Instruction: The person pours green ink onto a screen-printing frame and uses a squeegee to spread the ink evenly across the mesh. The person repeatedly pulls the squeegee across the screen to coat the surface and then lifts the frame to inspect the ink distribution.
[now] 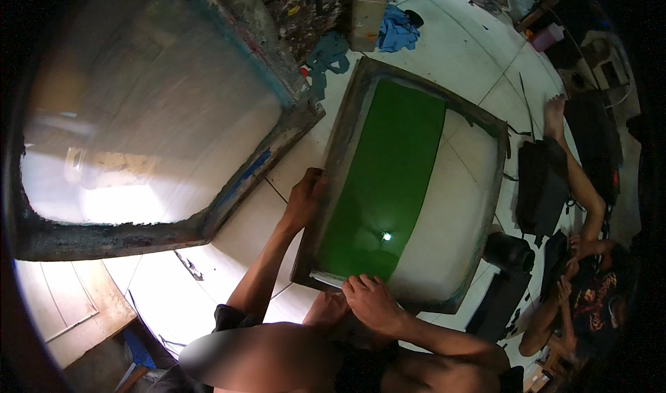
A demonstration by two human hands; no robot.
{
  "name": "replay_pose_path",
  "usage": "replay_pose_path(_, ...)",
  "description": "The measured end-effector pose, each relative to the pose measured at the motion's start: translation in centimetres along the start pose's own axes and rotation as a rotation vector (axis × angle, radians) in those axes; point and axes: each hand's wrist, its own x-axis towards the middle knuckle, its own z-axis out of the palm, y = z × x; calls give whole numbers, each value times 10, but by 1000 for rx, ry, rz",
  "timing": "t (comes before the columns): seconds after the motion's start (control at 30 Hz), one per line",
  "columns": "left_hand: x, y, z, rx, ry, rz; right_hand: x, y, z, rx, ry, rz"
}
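A screen-printing frame point(494, 206) leans in front of me, with pale mesh stretched inside its dark, stained border. A wide wet-looking green band point(388, 164) covers the left half of that mesh, and a light reflects in it. My left hand point(306, 197) is closed on the frame's left side. At the low end of the green band, my right hand point(371, 301) curls its fingers over a narrow pale-edged strip point(326, 278), which looks like a scoop coater. Most of that strip is hidden under the hand.
A larger stained screen frame point(111, 242) stands at the left. Beyond lie a beige container point(368, 18) and a blue cloth point(397, 29) on white floor tiles point(451, 43). Black items point(541, 185) lie at the right, near another seated person point(590, 296).
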Motion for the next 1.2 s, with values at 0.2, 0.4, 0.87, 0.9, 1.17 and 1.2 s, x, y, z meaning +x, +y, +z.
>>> replay_pose_path(0.2, 2, -5, -3, 21, -22, -36, 28, 20, -17, 86, 34, 74)
replay_pose_path(0.4, 4, 5, -9, -48, -85, -133, 20, 11, -29, 63, -46, -10)
replay_pose_path(0.87, 11, 12, -21, -40, -162, -152, 130, 188, -78, -233, 288, 157)
replay_pose_path(0.9, 11, 10, -20, -62, -166, -167, 143, 207, -90, -270, 250, 186)
replay_pose_path(1.17, 10, 11, -19, -48, -172, -210, 202, 304, -126, -490, 428, 290)
replay_pose_path(1.2, 10, 11, -19, -45, -165, -213, 203, 306, -127, -472, 441, 302)
